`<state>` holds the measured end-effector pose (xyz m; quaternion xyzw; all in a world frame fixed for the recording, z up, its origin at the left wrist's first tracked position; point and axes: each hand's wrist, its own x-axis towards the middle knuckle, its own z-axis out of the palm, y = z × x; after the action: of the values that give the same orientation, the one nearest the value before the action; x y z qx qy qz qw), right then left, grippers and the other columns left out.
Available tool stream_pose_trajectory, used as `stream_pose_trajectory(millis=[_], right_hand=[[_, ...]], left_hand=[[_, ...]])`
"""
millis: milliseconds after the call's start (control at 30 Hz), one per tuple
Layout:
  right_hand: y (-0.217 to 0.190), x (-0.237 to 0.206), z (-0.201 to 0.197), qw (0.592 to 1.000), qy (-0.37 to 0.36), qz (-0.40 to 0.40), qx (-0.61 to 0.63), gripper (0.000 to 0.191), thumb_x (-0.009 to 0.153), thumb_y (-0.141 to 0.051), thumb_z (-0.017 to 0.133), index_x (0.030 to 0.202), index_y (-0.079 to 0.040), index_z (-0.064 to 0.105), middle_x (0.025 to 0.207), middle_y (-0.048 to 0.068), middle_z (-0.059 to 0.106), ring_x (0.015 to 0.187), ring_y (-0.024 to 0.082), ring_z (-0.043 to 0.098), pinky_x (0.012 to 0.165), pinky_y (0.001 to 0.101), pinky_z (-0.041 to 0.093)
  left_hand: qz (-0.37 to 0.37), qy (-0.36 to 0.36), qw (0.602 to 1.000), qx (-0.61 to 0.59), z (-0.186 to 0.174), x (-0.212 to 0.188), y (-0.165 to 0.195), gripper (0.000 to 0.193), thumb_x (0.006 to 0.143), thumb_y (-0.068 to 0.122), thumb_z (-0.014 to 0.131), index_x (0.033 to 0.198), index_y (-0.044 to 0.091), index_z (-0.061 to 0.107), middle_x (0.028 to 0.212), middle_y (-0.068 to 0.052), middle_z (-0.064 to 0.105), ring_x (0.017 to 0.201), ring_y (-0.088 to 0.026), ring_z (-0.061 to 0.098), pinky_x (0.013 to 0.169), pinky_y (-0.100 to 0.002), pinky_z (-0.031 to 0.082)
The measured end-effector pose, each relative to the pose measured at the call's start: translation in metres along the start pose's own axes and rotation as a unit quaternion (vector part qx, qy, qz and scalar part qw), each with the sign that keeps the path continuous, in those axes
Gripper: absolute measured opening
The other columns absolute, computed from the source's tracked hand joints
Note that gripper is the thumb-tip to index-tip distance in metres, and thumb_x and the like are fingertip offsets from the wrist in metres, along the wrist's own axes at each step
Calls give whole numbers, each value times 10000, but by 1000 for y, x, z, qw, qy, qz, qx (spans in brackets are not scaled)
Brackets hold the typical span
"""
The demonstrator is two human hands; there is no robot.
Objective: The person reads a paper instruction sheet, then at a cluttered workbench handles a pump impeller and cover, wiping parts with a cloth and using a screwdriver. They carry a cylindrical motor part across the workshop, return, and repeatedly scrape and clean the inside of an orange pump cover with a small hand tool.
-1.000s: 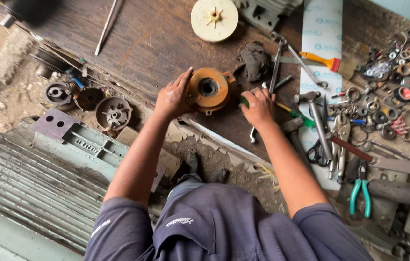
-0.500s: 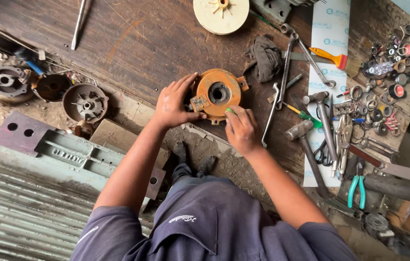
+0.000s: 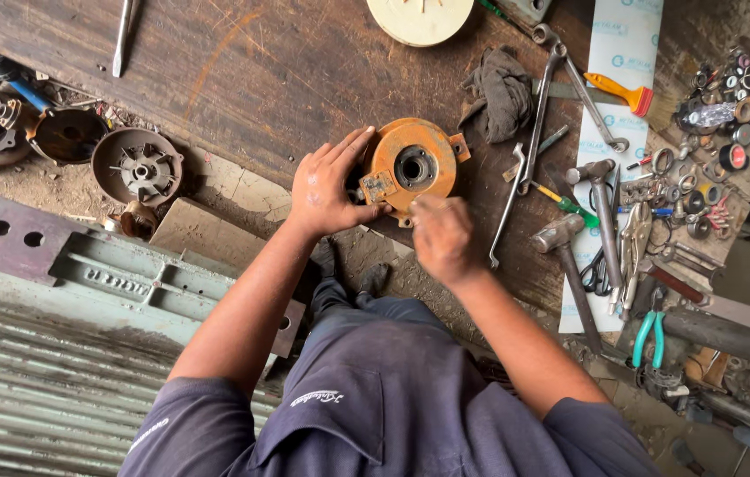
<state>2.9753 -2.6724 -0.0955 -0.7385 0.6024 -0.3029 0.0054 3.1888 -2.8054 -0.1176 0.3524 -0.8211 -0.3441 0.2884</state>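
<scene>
An orange round motor housing (image 3: 414, 163) with a dark centre hole lies on the worn wooden bench (image 3: 260, 79). My left hand (image 3: 331, 185) grips its left rim, fingers spread over the edge. My right hand (image 3: 441, 234) is closed at the housing's lower edge, its fingertips pinched against the part; what they hold is hidden. A small metal bracket (image 3: 377, 187) sits on the housing between my two hands.
A grey rag (image 3: 500, 88), long spanners (image 3: 538, 106), two hammers (image 3: 582, 238), green-handled pliers (image 3: 647, 336) and a pile of washers and rings (image 3: 728, 88) lie to the right. Rusty motor covers (image 3: 138, 165) sit left. A green metal base (image 3: 118, 274) lies below the bench.
My right hand has come in from the tools on the right to the housing's lower edge. The left hand stays on the rim. The view has shifted.
</scene>
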Motion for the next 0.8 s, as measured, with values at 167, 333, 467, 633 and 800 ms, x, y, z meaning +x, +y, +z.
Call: stream_pose_trajectory(millis=[167,333,467,633,800], right_hand=[[6,-5,2,999,27,6,-19,145,889,33,608,1025,31,659,1052,207,645,993,353,626,897,471,513],[2,-5,10,996,36,33,-74,131,921,28,606,1040,39,658,1069,215,647,996,355,616,900,463,503],[3,-5,15,999,-6,-40,-24,186,941,19,603,1108,78,660,1123,210,658,1079,341,652,995,459,524],[4,-9,12,997,23,36,-64,117,906,16,629,1002,68,672,1048,226,645,996,365,615,910,504,494],[0,-2,1,998,-17,-13,-63,167,906,11,642,1056,63,691,1117,208,655,1050,341,627,941,473,514]], left_hand=[[5,-3,1000,6,1,-1,0,1124,593,537,890,1530,80,472,1478,-116,587,1123,-328,641,927,-433,493],[-1,-3,1000,2,2,-1,-2,1126,575,536,885,1522,85,477,1489,-111,586,1106,-321,643,927,-429,496],[3,3,1000,4,1,-1,-1,1129,574,532,888,1526,90,473,1479,-109,589,1121,-323,643,920,-429,496],[-4,0,1000,12,1,-1,-1,1125,579,533,889,1528,93,476,1486,-113,578,1107,-313,641,921,-437,497],[-5,-3,1000,6,1,0,-2,1129,572,536,889,1524,91,477,1488,-110,576,1110,-314,638,909,-432,494]])
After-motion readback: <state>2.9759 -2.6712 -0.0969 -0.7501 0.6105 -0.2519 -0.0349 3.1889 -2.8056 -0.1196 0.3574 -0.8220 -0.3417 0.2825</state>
